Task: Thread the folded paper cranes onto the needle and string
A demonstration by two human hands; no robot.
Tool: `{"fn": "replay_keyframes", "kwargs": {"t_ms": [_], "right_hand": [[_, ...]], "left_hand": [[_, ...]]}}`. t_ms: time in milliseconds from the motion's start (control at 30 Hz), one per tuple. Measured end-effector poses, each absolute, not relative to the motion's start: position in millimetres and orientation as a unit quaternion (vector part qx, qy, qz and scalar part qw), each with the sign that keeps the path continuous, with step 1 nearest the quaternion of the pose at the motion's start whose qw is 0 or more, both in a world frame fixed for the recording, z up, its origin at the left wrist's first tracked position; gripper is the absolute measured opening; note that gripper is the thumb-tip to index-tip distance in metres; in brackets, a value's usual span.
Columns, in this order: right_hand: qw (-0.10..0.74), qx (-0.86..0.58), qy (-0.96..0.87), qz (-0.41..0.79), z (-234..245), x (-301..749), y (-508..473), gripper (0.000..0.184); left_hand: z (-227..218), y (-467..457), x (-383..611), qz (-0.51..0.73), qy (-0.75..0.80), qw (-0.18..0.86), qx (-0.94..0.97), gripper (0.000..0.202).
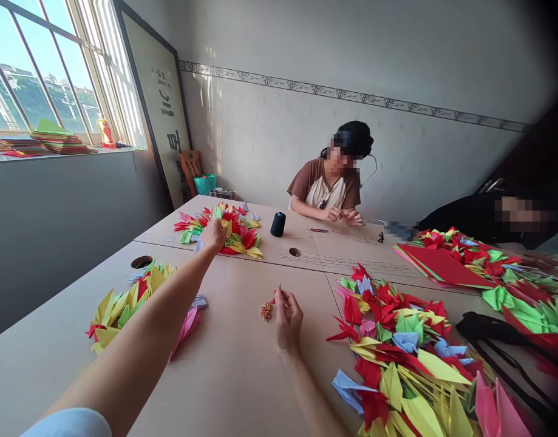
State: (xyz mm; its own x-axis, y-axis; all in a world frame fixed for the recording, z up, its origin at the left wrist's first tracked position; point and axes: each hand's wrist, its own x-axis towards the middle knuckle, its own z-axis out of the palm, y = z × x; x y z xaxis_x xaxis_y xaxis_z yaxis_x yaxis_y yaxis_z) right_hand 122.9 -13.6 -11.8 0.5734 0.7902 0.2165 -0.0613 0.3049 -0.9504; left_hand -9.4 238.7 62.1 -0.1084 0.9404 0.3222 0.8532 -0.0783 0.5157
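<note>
My right hand [288, 318] pinches a thin dark needle [280, 289] upright between thumb and fingertips, just right of a small clump of orange beads [266, 311] on the tan table [233, 376]. My left hand [214, 234] stretches far across the table and rests at the near edge of a heap of folded paper cranes [224, 227] in red, yellow and green. Its fingers curl over the paper, and whether they grip a crane is hidden. More crane heaps [397, 346] lie to my right and left.
A seated person [326, 194] works across the table with both hands together. A black thread spool [277, 224] stands near a round table hole [294, 252]. Red paper sheets [442, 267] lie at the right, beside black straps [488, 331]. Paper stacks [60, 138] sit on the windowsill.
</note>
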Motion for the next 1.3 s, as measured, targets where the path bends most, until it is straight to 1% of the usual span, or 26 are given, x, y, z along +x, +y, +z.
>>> {"fn": "replay_keyframes", "kwargs": {"t_ms": [167, 267, 433, 600, 700, 833, 1000, 1067, 1167, 1300], "right_hand": [[0.721, -0.517, -0.359, 0.29, -12.1, 123.7, -14.1, 0.034], [0.717, -0.519, -0.36, 0.293, -12.7, 123.9, -15.4, 0.034], [0.718, -0.521, -0.359, 0.289, -14.7, 124.1, -16.3, 0.035], [0.719, -0.522, -0.361, 0.282, -16.1, 123.4, -17.0, 0.033], [0.72, -0.521, -0.362, 0.281, -15.1, 122.3, -18.1, 0.033], [0.719, -0.524, -0.363, 0.275, -12.5, 120.8, -19.2, 0.033], [0.72, -0.526, -0.367, 0.265, -10.0, 120.2, -20.4, 0.032], [0.721, -0.526, -0.368, 0.261, -9.4, 120.4, -20.7, 0.033], [0.721, -0.526, -0.367, 0.263, -9.8, 120.9, -20.2, 0.034], [0.72, -0.527, -0.363, 0.269, -13.1, 121.5, -18.8, 0.032]], "left_hand": [[77.6, 238.2, -23.6, 0.302, 0.669, 0.054, 0.677, 0.03], [91.6, 232.9, -40.7, 0.277, 0.661, 0.06, 0.695, 0.03], [99.6, 197.9, -69.4, 0.163, 0.592, 0.155, 0.774, 0.014], [87.2, 149.0, -86.5, 0.038, 0.502, 0.252, 0.827, 0.016], [79.2, 130.3, -91.4, -0.023, 0.487, 0.274, 0.829, 0.021], [72.7, 115.9, -91.1, -0.031, 0.493, 0.24, 0.835, 0.025], [66.3, 107.1, -83.4, -0.064, 0.482, 0.156, 0.86, 0.022], [64.4, 107.1, -81.5, -0.076, 0.48, 0.14, 0.863, 0.021], [65.7, 111.6, -80.9, -0.068, 0.482, 0.163, 0.858, 0.021], [79.3, 123.2, -76.6, 0.018, 0.482, 0.195, 0.854, 0.02]]}}
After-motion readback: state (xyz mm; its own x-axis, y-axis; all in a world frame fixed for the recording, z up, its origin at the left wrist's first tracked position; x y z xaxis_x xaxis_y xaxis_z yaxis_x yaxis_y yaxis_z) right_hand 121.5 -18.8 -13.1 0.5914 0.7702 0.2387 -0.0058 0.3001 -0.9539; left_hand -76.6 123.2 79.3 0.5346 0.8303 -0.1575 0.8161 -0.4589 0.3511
